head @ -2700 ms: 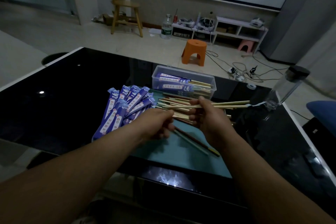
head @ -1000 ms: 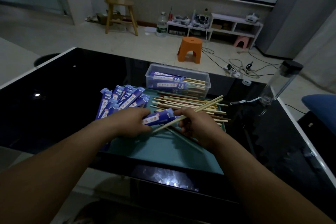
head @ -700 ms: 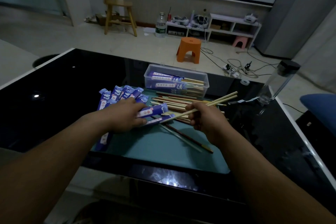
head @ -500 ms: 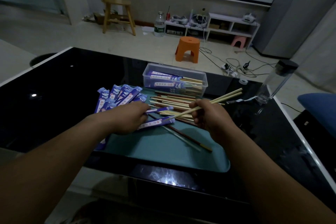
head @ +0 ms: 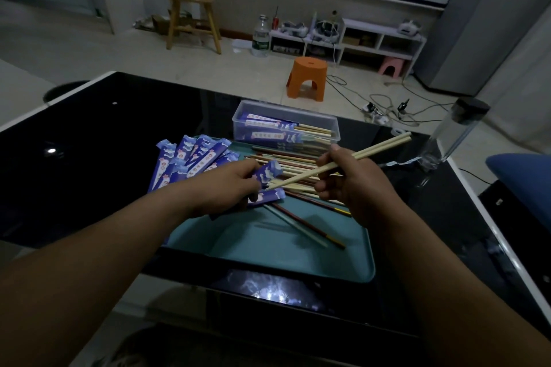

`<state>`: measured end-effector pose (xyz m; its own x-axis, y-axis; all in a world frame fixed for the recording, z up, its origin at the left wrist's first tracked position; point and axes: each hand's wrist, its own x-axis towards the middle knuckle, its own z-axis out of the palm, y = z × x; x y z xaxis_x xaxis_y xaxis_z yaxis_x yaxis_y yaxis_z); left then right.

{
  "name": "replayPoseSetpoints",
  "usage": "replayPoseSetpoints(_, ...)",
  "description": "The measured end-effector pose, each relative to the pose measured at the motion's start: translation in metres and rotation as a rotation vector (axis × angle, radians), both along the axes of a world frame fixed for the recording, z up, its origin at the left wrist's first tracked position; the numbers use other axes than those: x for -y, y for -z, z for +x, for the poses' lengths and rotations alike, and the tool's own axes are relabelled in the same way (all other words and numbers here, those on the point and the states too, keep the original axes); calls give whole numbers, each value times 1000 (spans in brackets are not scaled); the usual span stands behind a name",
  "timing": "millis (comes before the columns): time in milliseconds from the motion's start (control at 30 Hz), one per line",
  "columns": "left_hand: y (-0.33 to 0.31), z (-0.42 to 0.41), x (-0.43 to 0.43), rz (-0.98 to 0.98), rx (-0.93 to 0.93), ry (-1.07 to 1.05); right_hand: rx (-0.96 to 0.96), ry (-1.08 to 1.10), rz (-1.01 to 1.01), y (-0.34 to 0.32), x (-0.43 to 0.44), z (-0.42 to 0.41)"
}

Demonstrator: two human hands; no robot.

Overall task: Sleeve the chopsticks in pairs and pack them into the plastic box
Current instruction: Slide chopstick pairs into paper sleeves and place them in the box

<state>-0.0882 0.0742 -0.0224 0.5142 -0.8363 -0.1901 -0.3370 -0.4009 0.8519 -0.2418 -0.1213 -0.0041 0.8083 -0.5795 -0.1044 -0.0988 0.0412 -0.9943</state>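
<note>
My right hand [head: 350, 180] grips a pale pair of chopsticks [head: 375, 148], their tips pointing down-left at the mouth of a blue paper sleeve [head: 267, 173]. My left hand [head: 222, 188] pinches that sleeve above the teal tray [head: 298, 259]. A second sleeve [head: 268, 196] lies just under it. A fan of empty blue sleeves [head: 190, 158] lies on the tray's left. Loose chopsticks [head: 286, 159] are piled in the middle. The clear plastic box [head: 286, 116] behind holds sleeved pairs.
Two loose chopsticks, one brown [head: 310, 225] and one greenish, lie slanted on the tray's front. A clear bottle with a black cap [head: 450, 134] stands at the right edge of the black glass table [head: 89, 140]. An orange stool [head: 307, 77] is on the floor beyond.
My left hand picked one sleeve from the pile and lifted its open end. My right hand brought the pale pair's tips down to the sleeve's mouth.
</note>
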Motion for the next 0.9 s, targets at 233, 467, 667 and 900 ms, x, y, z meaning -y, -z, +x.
replayPoseSetpoints(233, 3, -9, 3, -139, 154, 129, 8, 6, 50, 4, -12, 2)
replayPoseSetpoints(467, 11, -9, 5, -123, 357, 91, 39, 66, 4, -3, -13, 2)
replayPoseSetpoints(667, 10, -9, 2, -115, 396, 141, 180, 110, 78, -20, 0, -10)
replayPoseSetpoints(900, 3, -13, 1, -125, 321, 171, 154, 36, 28, -11, -4, -5)
